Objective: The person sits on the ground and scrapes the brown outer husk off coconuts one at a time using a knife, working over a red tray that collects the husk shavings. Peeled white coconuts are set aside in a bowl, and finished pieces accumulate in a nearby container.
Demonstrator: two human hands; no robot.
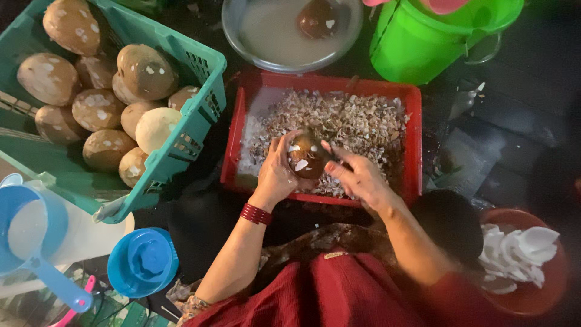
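At the far left, at about eight o'clock from the hands, a blue plastic dipper (27, 233) with a long handle holds a whitish liquid, and just to its right lies a round blue lid (143, 261). Above them, at ten o'clock, a teal plastic crate (193, 130) sits tilted and is filled with brown, partly peeled coconuts (97, 91), their skins flecked with white patches.

In the middle, the left hand (277, 172), with red bangles (256, 214) on its wrist, cups a brown coconut (307, 156) from the left, fingers curled round it and closed on its side. The coconut shows a few scraped white spots and is held over the near edge of a red plastic tray (413, 145), which is heaped with brown and white shavings (357, 121). The right hand (358, 177) lies against the coconut's right side, its fingers bent as if round a small tool; the tool itself is too blurred to tell, so what it grips cannot be made out.

At twelve o'clock, beyond the tray, a metal basin (242, 45) holds cloudy water with another coconut floating in it. At one o'clock stands a bright green bucket (417, 51). At four o'clock, by the person's right elbow, a reddish bowl (544, 290) holds white coconut pieces (514, 257). The person's lap, in dark red cloth (339, 297), fills the bottom edge.
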